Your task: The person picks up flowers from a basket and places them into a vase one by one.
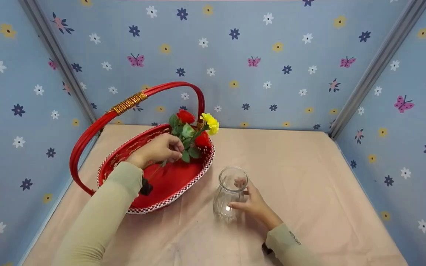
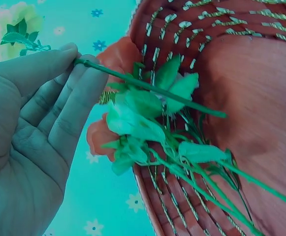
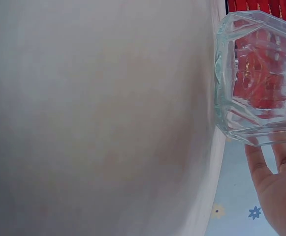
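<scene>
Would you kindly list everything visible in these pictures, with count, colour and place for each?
basket: one, red with a red-and-white rim and a tall red handle wrapped in gold, back left of the table.
flowers: a small bunch, two red and one yellow with green leaves and stems, over the basket's far end, stems in the left grip.
vase: one, clear glass, upright on the table to the right of the basket, nothing in it.
table cover: one, pale pink, across the whole table.
walls: blue, printed with flowers and butterflies, on three sides.
left hand: one, beige sleeve, pinching the flower stems over the basket.
right hand: one, beige sleeve, curled round the vase's side.
</scene>
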`<state>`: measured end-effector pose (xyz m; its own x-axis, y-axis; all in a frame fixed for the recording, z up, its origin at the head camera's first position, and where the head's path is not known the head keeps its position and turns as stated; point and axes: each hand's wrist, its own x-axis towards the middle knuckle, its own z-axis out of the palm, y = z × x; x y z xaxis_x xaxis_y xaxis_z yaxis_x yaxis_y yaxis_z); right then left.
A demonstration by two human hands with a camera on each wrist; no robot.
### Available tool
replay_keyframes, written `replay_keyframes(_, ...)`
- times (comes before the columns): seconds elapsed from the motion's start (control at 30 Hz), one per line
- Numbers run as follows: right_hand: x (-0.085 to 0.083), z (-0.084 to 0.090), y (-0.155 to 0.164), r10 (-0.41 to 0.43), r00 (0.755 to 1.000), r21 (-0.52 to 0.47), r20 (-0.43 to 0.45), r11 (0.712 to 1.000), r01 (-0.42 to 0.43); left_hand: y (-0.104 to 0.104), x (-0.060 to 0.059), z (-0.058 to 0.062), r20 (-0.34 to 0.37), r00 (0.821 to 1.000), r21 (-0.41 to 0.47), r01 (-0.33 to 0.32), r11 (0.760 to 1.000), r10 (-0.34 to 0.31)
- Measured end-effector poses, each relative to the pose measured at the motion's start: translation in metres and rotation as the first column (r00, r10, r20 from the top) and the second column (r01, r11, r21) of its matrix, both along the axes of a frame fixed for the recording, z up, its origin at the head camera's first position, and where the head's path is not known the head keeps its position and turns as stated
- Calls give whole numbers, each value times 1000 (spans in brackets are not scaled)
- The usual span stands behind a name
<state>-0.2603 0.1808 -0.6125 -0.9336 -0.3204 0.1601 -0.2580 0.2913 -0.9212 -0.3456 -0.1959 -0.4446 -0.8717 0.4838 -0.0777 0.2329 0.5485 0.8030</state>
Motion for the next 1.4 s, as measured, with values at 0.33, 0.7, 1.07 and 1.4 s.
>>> replay_keyframes(0.33,0,-2,0,2,1000,10,-1,1000,-2,14,6,1,-77,997,40,3,999,0)
replay_keyframes(0.7,2,1,-2,-5,1000,17,-15,1000,5,29,14,0,-78,994,127,-64,990,74)
replay_keyframes(1.07,1,3,-1,21,1000,3,-3,1000,-21,45,18,-8,-32,996,248,-71,966,82)
replay_keyframes(1.4,-2,3,0,25,999,22,-48,999,-24,59,21,-6,68,990,383,-140,913,123)
